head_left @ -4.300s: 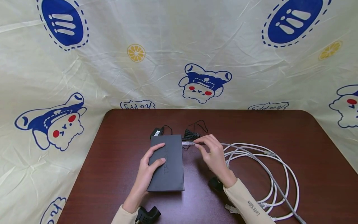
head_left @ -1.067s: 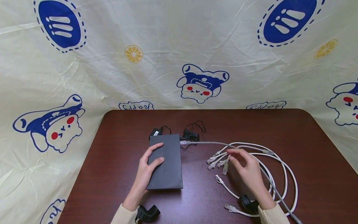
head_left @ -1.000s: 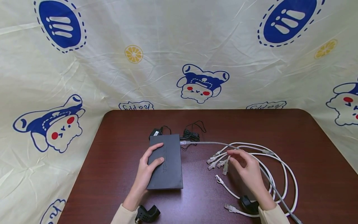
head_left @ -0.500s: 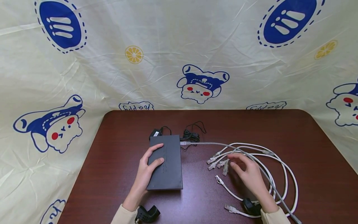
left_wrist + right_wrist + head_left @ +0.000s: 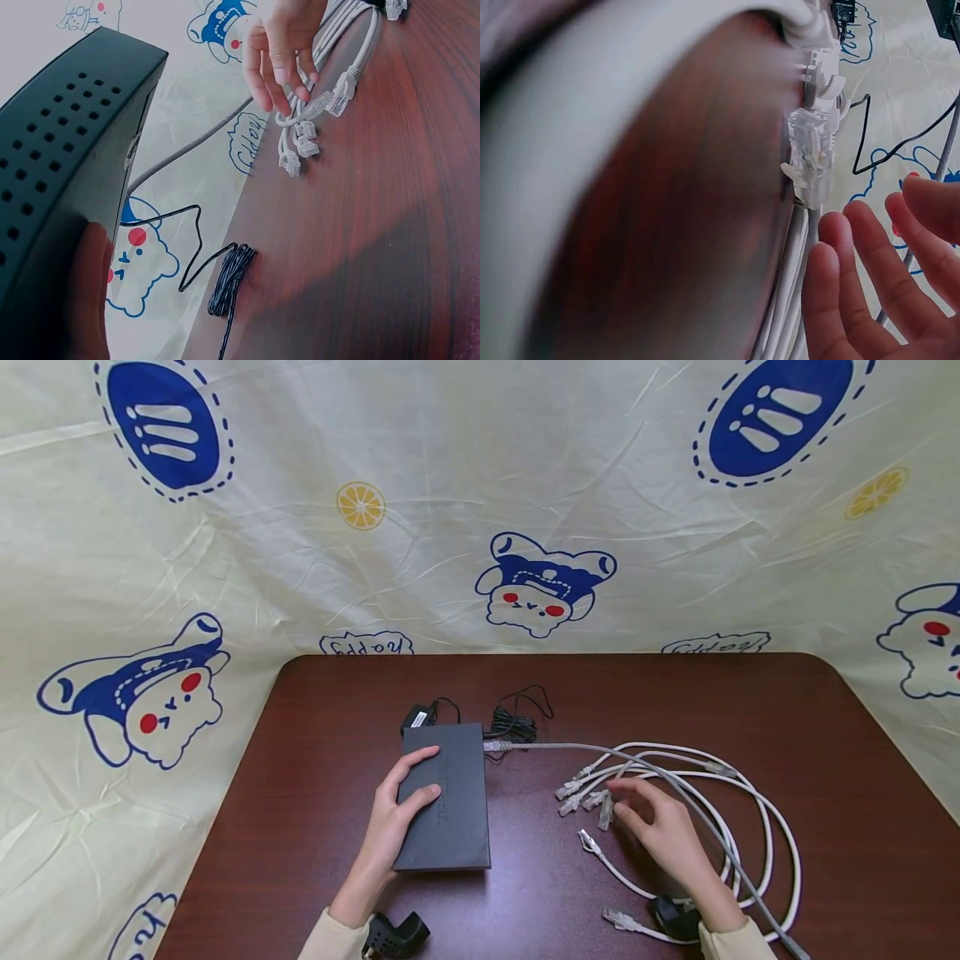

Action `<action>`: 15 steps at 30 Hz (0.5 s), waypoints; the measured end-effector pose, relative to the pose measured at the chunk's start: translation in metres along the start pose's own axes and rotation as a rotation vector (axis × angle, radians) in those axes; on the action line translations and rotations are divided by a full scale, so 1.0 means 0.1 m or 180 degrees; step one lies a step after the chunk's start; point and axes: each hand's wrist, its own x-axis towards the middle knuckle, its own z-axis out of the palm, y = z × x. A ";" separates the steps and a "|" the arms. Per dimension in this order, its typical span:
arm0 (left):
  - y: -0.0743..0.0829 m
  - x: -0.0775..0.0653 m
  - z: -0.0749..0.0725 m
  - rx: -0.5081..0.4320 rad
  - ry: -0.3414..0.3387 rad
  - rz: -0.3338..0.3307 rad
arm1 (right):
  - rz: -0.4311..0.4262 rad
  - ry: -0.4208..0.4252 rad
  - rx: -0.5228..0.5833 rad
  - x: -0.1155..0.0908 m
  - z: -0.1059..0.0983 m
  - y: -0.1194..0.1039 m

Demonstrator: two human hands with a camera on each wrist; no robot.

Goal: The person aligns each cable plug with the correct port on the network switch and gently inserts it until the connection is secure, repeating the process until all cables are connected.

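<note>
In the head view my left hand (image 5: 401, 802) grips a dark grey network switch (image 5: 457, 835) by its left side, thumb and index finger lying on top. The left wrist view shows the vented wall of the switch (image 5: 60, 127) close up. A grey Ethernet cable (image 5: 555, 745) runs from a plug (image 5: 497, 746) at the right side of the switch. My right hand (image 5: 667, 839) hovers beside the white cables' clear plugs (image 5: 573, 797), thumb and index finger apart. Its fingers (image 5: 862, 247) are spread just below a clear plug (image 5: 810, 150) in the right wrist view.
Coiled white Ethernet cables (image 5: 776, 827) lie on the right of the brown table (image 5: 315, 860). Two loose white plugs point left near the right wrist, one of them a white plug (image 5: 618, 920). Behind the switch sit a black power adapter (image 5: 416, 718) and a bundled black cord (image 5: 513, 727).
My right hand has let go of the grey cable near the switch and moved right to the white plugs, then sunk slightly lower. My left hand keeps its grip on the switch.
</note>
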 end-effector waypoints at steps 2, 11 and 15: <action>0.00 0.00 0.00 -0.0002 0.0001 -0.0002 | -0.0009 -0.0025 0.0024 -0.01 0.01 0.01; -0.01 0.00 0.00 0.0027 0.0010 0.0003 | -0.0043 -0.0234 0.0073 -0.01 0.06 0.06; -0.01 -0.01 0.00 0.0036 0.0011 -0.0011 | -0.0003 -0.0262 0.0034 -0.01 0.07 0.05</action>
